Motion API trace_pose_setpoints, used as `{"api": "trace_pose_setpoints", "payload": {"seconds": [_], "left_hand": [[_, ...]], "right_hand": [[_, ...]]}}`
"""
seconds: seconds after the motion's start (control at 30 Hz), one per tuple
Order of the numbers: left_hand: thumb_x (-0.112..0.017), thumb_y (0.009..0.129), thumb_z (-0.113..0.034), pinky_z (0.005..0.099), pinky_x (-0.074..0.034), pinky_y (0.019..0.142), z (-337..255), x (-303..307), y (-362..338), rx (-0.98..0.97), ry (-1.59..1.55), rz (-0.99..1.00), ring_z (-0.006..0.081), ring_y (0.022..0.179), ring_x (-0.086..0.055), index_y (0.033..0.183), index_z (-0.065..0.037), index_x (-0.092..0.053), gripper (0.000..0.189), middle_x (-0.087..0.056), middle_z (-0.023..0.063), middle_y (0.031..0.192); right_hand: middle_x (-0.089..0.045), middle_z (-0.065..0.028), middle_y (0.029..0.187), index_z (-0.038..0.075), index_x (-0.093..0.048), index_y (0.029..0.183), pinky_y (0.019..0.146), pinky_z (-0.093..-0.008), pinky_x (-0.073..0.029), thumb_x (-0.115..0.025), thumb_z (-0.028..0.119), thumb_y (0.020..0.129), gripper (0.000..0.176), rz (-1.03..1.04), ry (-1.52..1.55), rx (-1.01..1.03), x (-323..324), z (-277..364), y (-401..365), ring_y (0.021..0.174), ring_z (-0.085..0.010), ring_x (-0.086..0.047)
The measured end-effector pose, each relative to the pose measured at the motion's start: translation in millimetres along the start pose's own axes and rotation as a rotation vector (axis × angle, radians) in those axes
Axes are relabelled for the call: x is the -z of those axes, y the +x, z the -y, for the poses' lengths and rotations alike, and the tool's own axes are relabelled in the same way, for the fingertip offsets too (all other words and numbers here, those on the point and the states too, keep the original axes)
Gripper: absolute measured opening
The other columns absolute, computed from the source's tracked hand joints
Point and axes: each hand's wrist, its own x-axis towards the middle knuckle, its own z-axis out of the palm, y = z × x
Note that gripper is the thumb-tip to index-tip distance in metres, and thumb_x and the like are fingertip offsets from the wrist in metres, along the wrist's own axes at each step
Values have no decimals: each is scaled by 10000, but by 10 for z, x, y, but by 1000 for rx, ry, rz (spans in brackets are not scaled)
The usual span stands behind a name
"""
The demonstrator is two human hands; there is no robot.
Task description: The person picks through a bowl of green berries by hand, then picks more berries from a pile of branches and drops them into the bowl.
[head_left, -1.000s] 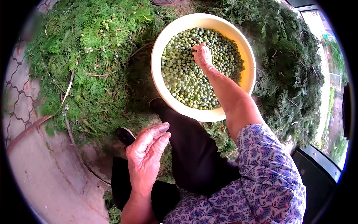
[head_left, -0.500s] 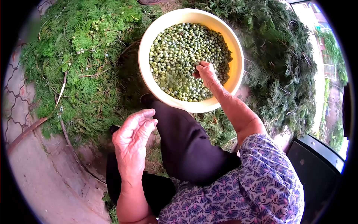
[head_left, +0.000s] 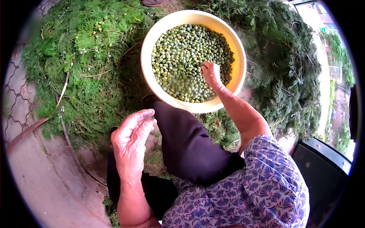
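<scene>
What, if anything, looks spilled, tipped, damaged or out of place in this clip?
Nothing plainly stands out. The plastic basin looks upright and undamaged, with the green seed cones inside and no obvious spill around it. The cut conifer branches lie loosely heaped, but that looks ordinary here.

tub [head_left: 190,17]: pale yellow, round, upright | green cones [head_left: 178,53]: small, roundish, loose, inside tub, some by my right fingers [head_left: 206,67]

To your left: heap of green branches [head_left: 87,87], reddish-brown stick [head_left: 28,133], patterned paving [head_left: 16,93]; to your right: darker greenery [head_left: 281,72], black panel [head_left: 317,167] low down.
</scene>
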Motion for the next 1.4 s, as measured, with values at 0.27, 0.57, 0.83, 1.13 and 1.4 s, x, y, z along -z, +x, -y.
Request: {"api": "trace_pose_setpoints", "payload": {"seconds": [0.27, 0.57, 0.83, 1.13, 1.4], "left_hand": [[-563, 852, -51, 231, -475, 734, -6, 53, 13, -4, 58, -2, 114, 803, -601, 1026, 44, -607, 203, -635, 86, 960], [-601, 824, 0, 210, -469, 758, -40, 56, 30, 16, 10, 7, 95, 829, -584, 1020, 39, -613, 200, -628, 73, 956], [-542, 867, -71, 235, -470, 728, -15, 53, 10, -22, -6, -1, 114, 797, -589, 1028, 28, -604, 199, -632, 72, 959], [-560, 871, -83, 233, -474, 723, 1, 240, -38, -63, -59, -89, 119, 804, -593, 1031, 27, -606, 199, -631, 79, 966], [-517, 890, -73, 246, -473, 751, -33, 318, -71, -80, -19, -103, 132, 834, -590, 1048, 30, -583, 200, -616, 96, 997]], "right_hand": [[-612, -133, 873, 61, -661, 859, 743, -382, -483, -632, 88, 676, 187, 15, -165, 177, -285, 225, 557, 818, -319, -592], [-619, -96, 653, 19, -623, 828, 532, -308, -485, -616, 70, 759, 86, 169, 361, -122, -87, 333, 449, 571, -188, -581], [-598, -67, 663, -26, -599, 833, 511, -247, -492, -637, 67, 789, 110, 352, 906, -430, 662, 525, -274, 565, -125, -573], [-655, -102, 704, 72, -662, 899, 539, -306, -529, -534, 24, 788, 176, 795, -149, 248, 1123, -316, -1828, 551, -181, -611], [-648, -102, 665, 60, -666, 741, 459, -278, -513, -562, 74, 778, 111, 1235, -183, -57, 727, -63, -1184, 479, -152, -597]]}}
